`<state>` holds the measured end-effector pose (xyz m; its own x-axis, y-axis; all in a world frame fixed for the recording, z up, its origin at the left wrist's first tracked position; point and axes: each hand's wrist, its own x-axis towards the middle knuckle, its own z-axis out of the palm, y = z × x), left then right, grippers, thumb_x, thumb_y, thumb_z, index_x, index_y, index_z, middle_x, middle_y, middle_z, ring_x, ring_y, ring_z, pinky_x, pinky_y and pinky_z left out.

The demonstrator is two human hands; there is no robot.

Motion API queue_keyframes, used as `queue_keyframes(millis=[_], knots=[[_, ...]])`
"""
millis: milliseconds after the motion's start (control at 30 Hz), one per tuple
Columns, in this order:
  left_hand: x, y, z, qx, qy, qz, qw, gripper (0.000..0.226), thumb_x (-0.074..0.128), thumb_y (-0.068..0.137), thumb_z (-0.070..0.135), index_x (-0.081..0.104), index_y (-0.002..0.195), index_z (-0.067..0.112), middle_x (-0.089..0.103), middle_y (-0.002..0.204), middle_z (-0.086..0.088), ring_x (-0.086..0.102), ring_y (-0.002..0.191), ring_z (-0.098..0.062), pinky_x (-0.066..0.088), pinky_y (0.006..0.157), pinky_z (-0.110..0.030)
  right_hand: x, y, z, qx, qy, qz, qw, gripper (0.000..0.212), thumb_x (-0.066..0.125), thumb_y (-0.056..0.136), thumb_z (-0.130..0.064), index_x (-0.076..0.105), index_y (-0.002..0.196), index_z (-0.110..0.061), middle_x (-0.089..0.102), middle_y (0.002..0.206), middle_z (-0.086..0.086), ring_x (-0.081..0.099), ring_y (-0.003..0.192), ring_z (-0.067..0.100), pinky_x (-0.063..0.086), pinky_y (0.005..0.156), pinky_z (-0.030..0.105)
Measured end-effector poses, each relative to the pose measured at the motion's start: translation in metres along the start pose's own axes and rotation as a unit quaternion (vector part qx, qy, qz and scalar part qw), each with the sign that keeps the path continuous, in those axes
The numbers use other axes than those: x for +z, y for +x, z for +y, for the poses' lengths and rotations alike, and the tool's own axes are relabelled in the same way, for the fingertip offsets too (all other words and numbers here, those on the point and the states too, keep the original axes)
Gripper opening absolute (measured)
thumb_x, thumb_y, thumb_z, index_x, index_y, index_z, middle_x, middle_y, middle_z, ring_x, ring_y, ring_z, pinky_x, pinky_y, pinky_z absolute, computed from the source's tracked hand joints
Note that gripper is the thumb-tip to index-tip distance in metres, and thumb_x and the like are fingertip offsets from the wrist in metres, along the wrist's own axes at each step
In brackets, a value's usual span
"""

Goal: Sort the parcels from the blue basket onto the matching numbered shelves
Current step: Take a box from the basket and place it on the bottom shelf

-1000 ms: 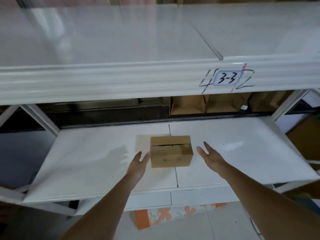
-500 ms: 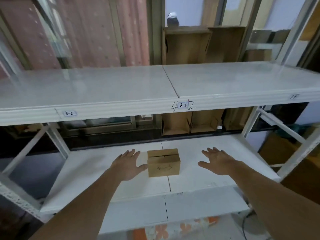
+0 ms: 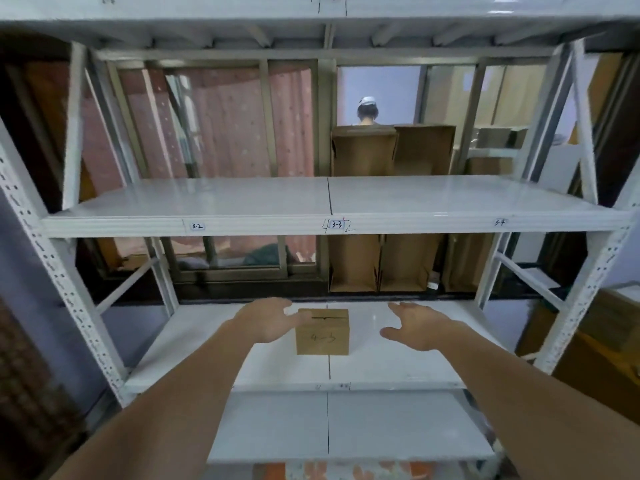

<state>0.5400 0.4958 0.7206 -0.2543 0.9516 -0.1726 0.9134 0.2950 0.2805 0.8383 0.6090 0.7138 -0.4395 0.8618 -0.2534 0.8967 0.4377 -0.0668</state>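
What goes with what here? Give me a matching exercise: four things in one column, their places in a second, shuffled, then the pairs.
Things:
1. small brown cardboard parcel marked 4-3
2. left hand
3. right hand
4. blue-edged 3-2 label

Places:
A. open, right of the parcel, apart from it
B. on the shelf edge above, left of centre
C. on the white shelf, over the panel seam
D. open, at the parcel's left side

Pairs: 1-C, 2-D, 3-A, 4-B

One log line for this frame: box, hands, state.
box: on shelf, marked 4-3 | left hand: open, beside box | right hand: open, apart | state: placed
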Motion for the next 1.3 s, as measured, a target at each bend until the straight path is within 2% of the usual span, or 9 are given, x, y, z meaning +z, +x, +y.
queue_keyframes(millis=[200,333,400,533,667,800,900,1067,1300], knots=[[-0.015,-0.047,0.008,0.026,0.035,0.016,0.999,0.091,0.033,0.087,0.086,0.032,0.158,0.029,0.029,0.165,0.003,0.029,0.151,-0.023,0.024,0.122,-0.045,-0.01,-0.018,-0.022,-0.035,-0.008,-0.001,0.999,0.087,0.036,0.095,-0.071,0.009,0.162,-0.022,0.011,0.169,0.002,0.014,0.154,0.025,0.018,0.124,0.042],[-0.015,-0.085,-0.049,-0.04,0.019,0.017,0.999,0.094,0.033,0.085,0.088,0.027,0.159,0.03,0.023,0.168,0.003,0.024,0.153,-0.024,0.017,0.125,-0.045,-0.01,-0.01,-0.09,-0.108,-0.045,-0.001,0.993,0.081,0.036,0.098,-0.067,0.012,0.162,-0.022,0.015,0.168,0.003,0.019,0.153,0.026,0.019,0.123,0.041],[-0.015,-0.107,-0.091,-0.083,0.014,0.01,0.996,0.096,0.034,0.085,0.088,0.023,0.161,0.029,0.019,0.169,0.004,0.022,0.154,-0.025,0.017,0.125,-0.045,-0.004,-0.005,-0.137,-0.167,-0.058,0.004,0.984,0.079,0.036,0.097,-0.069,0.02,0.16,-0.024,0.026,0.165,0.003,0.029,0.148,0.025,0.027,0.119,0.039],[-0.019,-0.161,-0.177,-0.179,-0.009,0.012,0.984,0.107,0.033,0.075,0.096,0.02,0.16,0.032,0.022,0.168,0.005,0.03,0.15,-0.027,0.027,0.121,-0.047,0.015,0.007,-0.246,-0.251,-0.055,-0.009,0.966,0.088,0.041,0.09,-0.076,0.022,0.16,-0.026,0.022,0.166,0.001,0.025,0.151,0.024,0.024,0.122,0.039],[-0.027,-0.222,-0.256,-0.274,-0.019,0.048,0.96,0.098,0.039,0.079,0.09,0.034,0.155,0.029,0.04,0.159,0.0,0.045,0.14,-0.028,0.04,0.113,-0.045,0.029,0.004,-0.37,-0.337,-0.081,-0.012,0.938,0.084,0.043,0.092,-0.072,0.025,0.159,-0.026,0.024,0.166,0.001,0.026,0.151,0.023,0.024,0.122,0.041],[-0.026,-0.295,-0.321,-0.359,-0.027,0.05,0.932,0.097,0.039,0.085,0.087,0.032,0.157,0.023,0.035,0.162,-0.003,0.038,0.146,-0.027,0.035,0.116,-0.041,0.055,-0.013,-0.485,-0.429,-0.104,-0.025,0.897,0.083,0.046,0.088,-0.072,0.032,0.156,-0.026,0.035,0.161,0.002,0.039,0.144,0.025,0.036,0.115,0.042],[-0.016,-0.348,-0.365,-0.414,-0.043,0.05,0.908,0.095,0.038,0.084,0.087,0.039,0.154,0.022,0.042,0.158,-0.004,0.043,0.142,-0.027,0.039,0.113,-0.041,0.079,-0.029,-0.553,-0.493,-0.122,-0.04,0.86,0.083,0.042,0.089,-0.074,0.029,0.157,-0.027,0.034,0.161,0.001,0.037,0.145,0.026,0.036,0.115,0.044],[0.012,-0.405,-0.416,-0.502,-0.09,0.035,0.859,0.103,0.037,0.079,0.092,0.036,0.156,0.025,0.038,0.161,-0.002,0.04,0.144,-0.025,0.039,0.114,-0.04,0.11,-0.041,-0.63,-0.547,-0.145,-0.098,0.819,0.083,0.042,0.094,-0.07,0.023,0.16,-0.023,0.024,0.165,0.003,0.027,0.15,0.026,0.028,0.118,0.041],[0.032,-0.405,-0.459,-0.56,-0.124,0.022,0.819,0.104,0.034,0.079,0.093,0.034,0.157,0.025,0.036,0.162,-0.001,0.038,0.146,-0.025,0.036,0.116,-0.042,0.135,-0.006,-0.692,-0.574,-0.167,-0.146,0.788,0.089,0.045,0.088,-0.076,0.025,0.159,-0.026,0.026,0.165,0.002,0.03,0.149,0.028,0.032,0.118,0.047]])
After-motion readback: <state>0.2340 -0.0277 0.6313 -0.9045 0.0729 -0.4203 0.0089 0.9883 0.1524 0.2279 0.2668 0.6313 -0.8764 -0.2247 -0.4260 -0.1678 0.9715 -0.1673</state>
